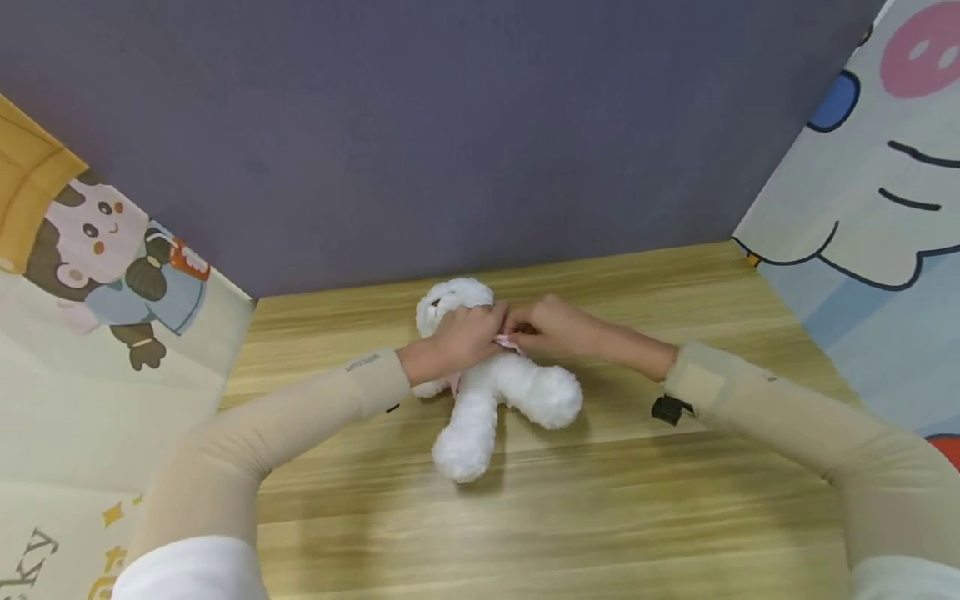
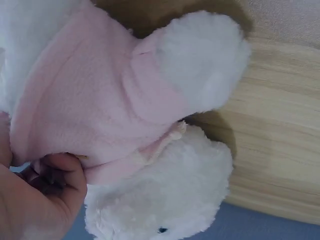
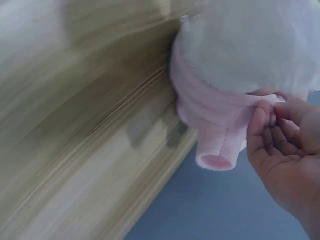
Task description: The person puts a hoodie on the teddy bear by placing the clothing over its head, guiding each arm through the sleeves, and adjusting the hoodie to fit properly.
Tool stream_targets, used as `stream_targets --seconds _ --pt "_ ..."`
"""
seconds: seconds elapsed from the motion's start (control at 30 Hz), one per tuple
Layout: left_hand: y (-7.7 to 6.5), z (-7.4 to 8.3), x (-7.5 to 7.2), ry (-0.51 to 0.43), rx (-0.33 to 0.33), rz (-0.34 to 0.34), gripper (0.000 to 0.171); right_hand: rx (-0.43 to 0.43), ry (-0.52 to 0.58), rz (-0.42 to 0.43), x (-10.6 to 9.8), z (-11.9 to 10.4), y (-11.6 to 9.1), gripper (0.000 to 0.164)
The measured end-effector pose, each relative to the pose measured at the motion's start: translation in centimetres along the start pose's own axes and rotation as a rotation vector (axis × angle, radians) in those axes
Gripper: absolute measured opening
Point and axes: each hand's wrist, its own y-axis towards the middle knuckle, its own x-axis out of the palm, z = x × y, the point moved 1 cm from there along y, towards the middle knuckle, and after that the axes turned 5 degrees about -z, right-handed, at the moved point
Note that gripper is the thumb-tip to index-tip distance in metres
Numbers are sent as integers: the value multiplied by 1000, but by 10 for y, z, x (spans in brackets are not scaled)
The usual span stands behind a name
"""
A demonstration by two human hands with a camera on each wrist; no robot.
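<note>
A white plush toy lies on its back, its head away from me and its legs towards me. It wears a pink fleece top, one arm of the toy filling a sleeve in the left wrist view. My left hand is over the toy's chest, fingers curled at the top's edge and gripping it. Close beside it, my right hand pinches the edge of the top between thumb and fingertips. In the right wrist view a sleeve hangs with an empty opening.
The toy lies on a wood-grain table, near its back edge. Behind stands a dark grey-blue panel. Cartoon-printed sheets flank the table at left and right. A black strap end hangs at my right sleeve.
</note>
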Motion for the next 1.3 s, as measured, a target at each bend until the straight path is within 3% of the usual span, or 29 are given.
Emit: stream_targets --seconds 0.1,0.23,0.43,0.57,0.7,0.87,0.97,1.1,1.3 --pt "-2 -3 0 -42 18 -42 36 44 5 9 2 2 -2 8" --pt "-3 -5 -1 -64 53 -77 39 40 -5 14 5 4 -5 7" --pt "6 -1 6 28 87 -2 37 24 28 -15 10 -4 -7 7" --pt "7 1 10 76 87 13 38 22 69 -25 12 -3 -8 9" --pt "6 -2 12 54 94 9 26 46 29 34 4 12 -14 10" --pt "0 -6 11 4 149 42 33 132 -114 120 -6 36 -30 13" --pt "-3 -8 9 -25 172 54 37 96 -110 114 -4 42 -34 14" --pt "-5 -9 9 -31 202 49 37 65 -2 144 5 46 -31 14" --pt "-4 -8 11 -29 221 65 37 245 359 88 14 48 -31 11"
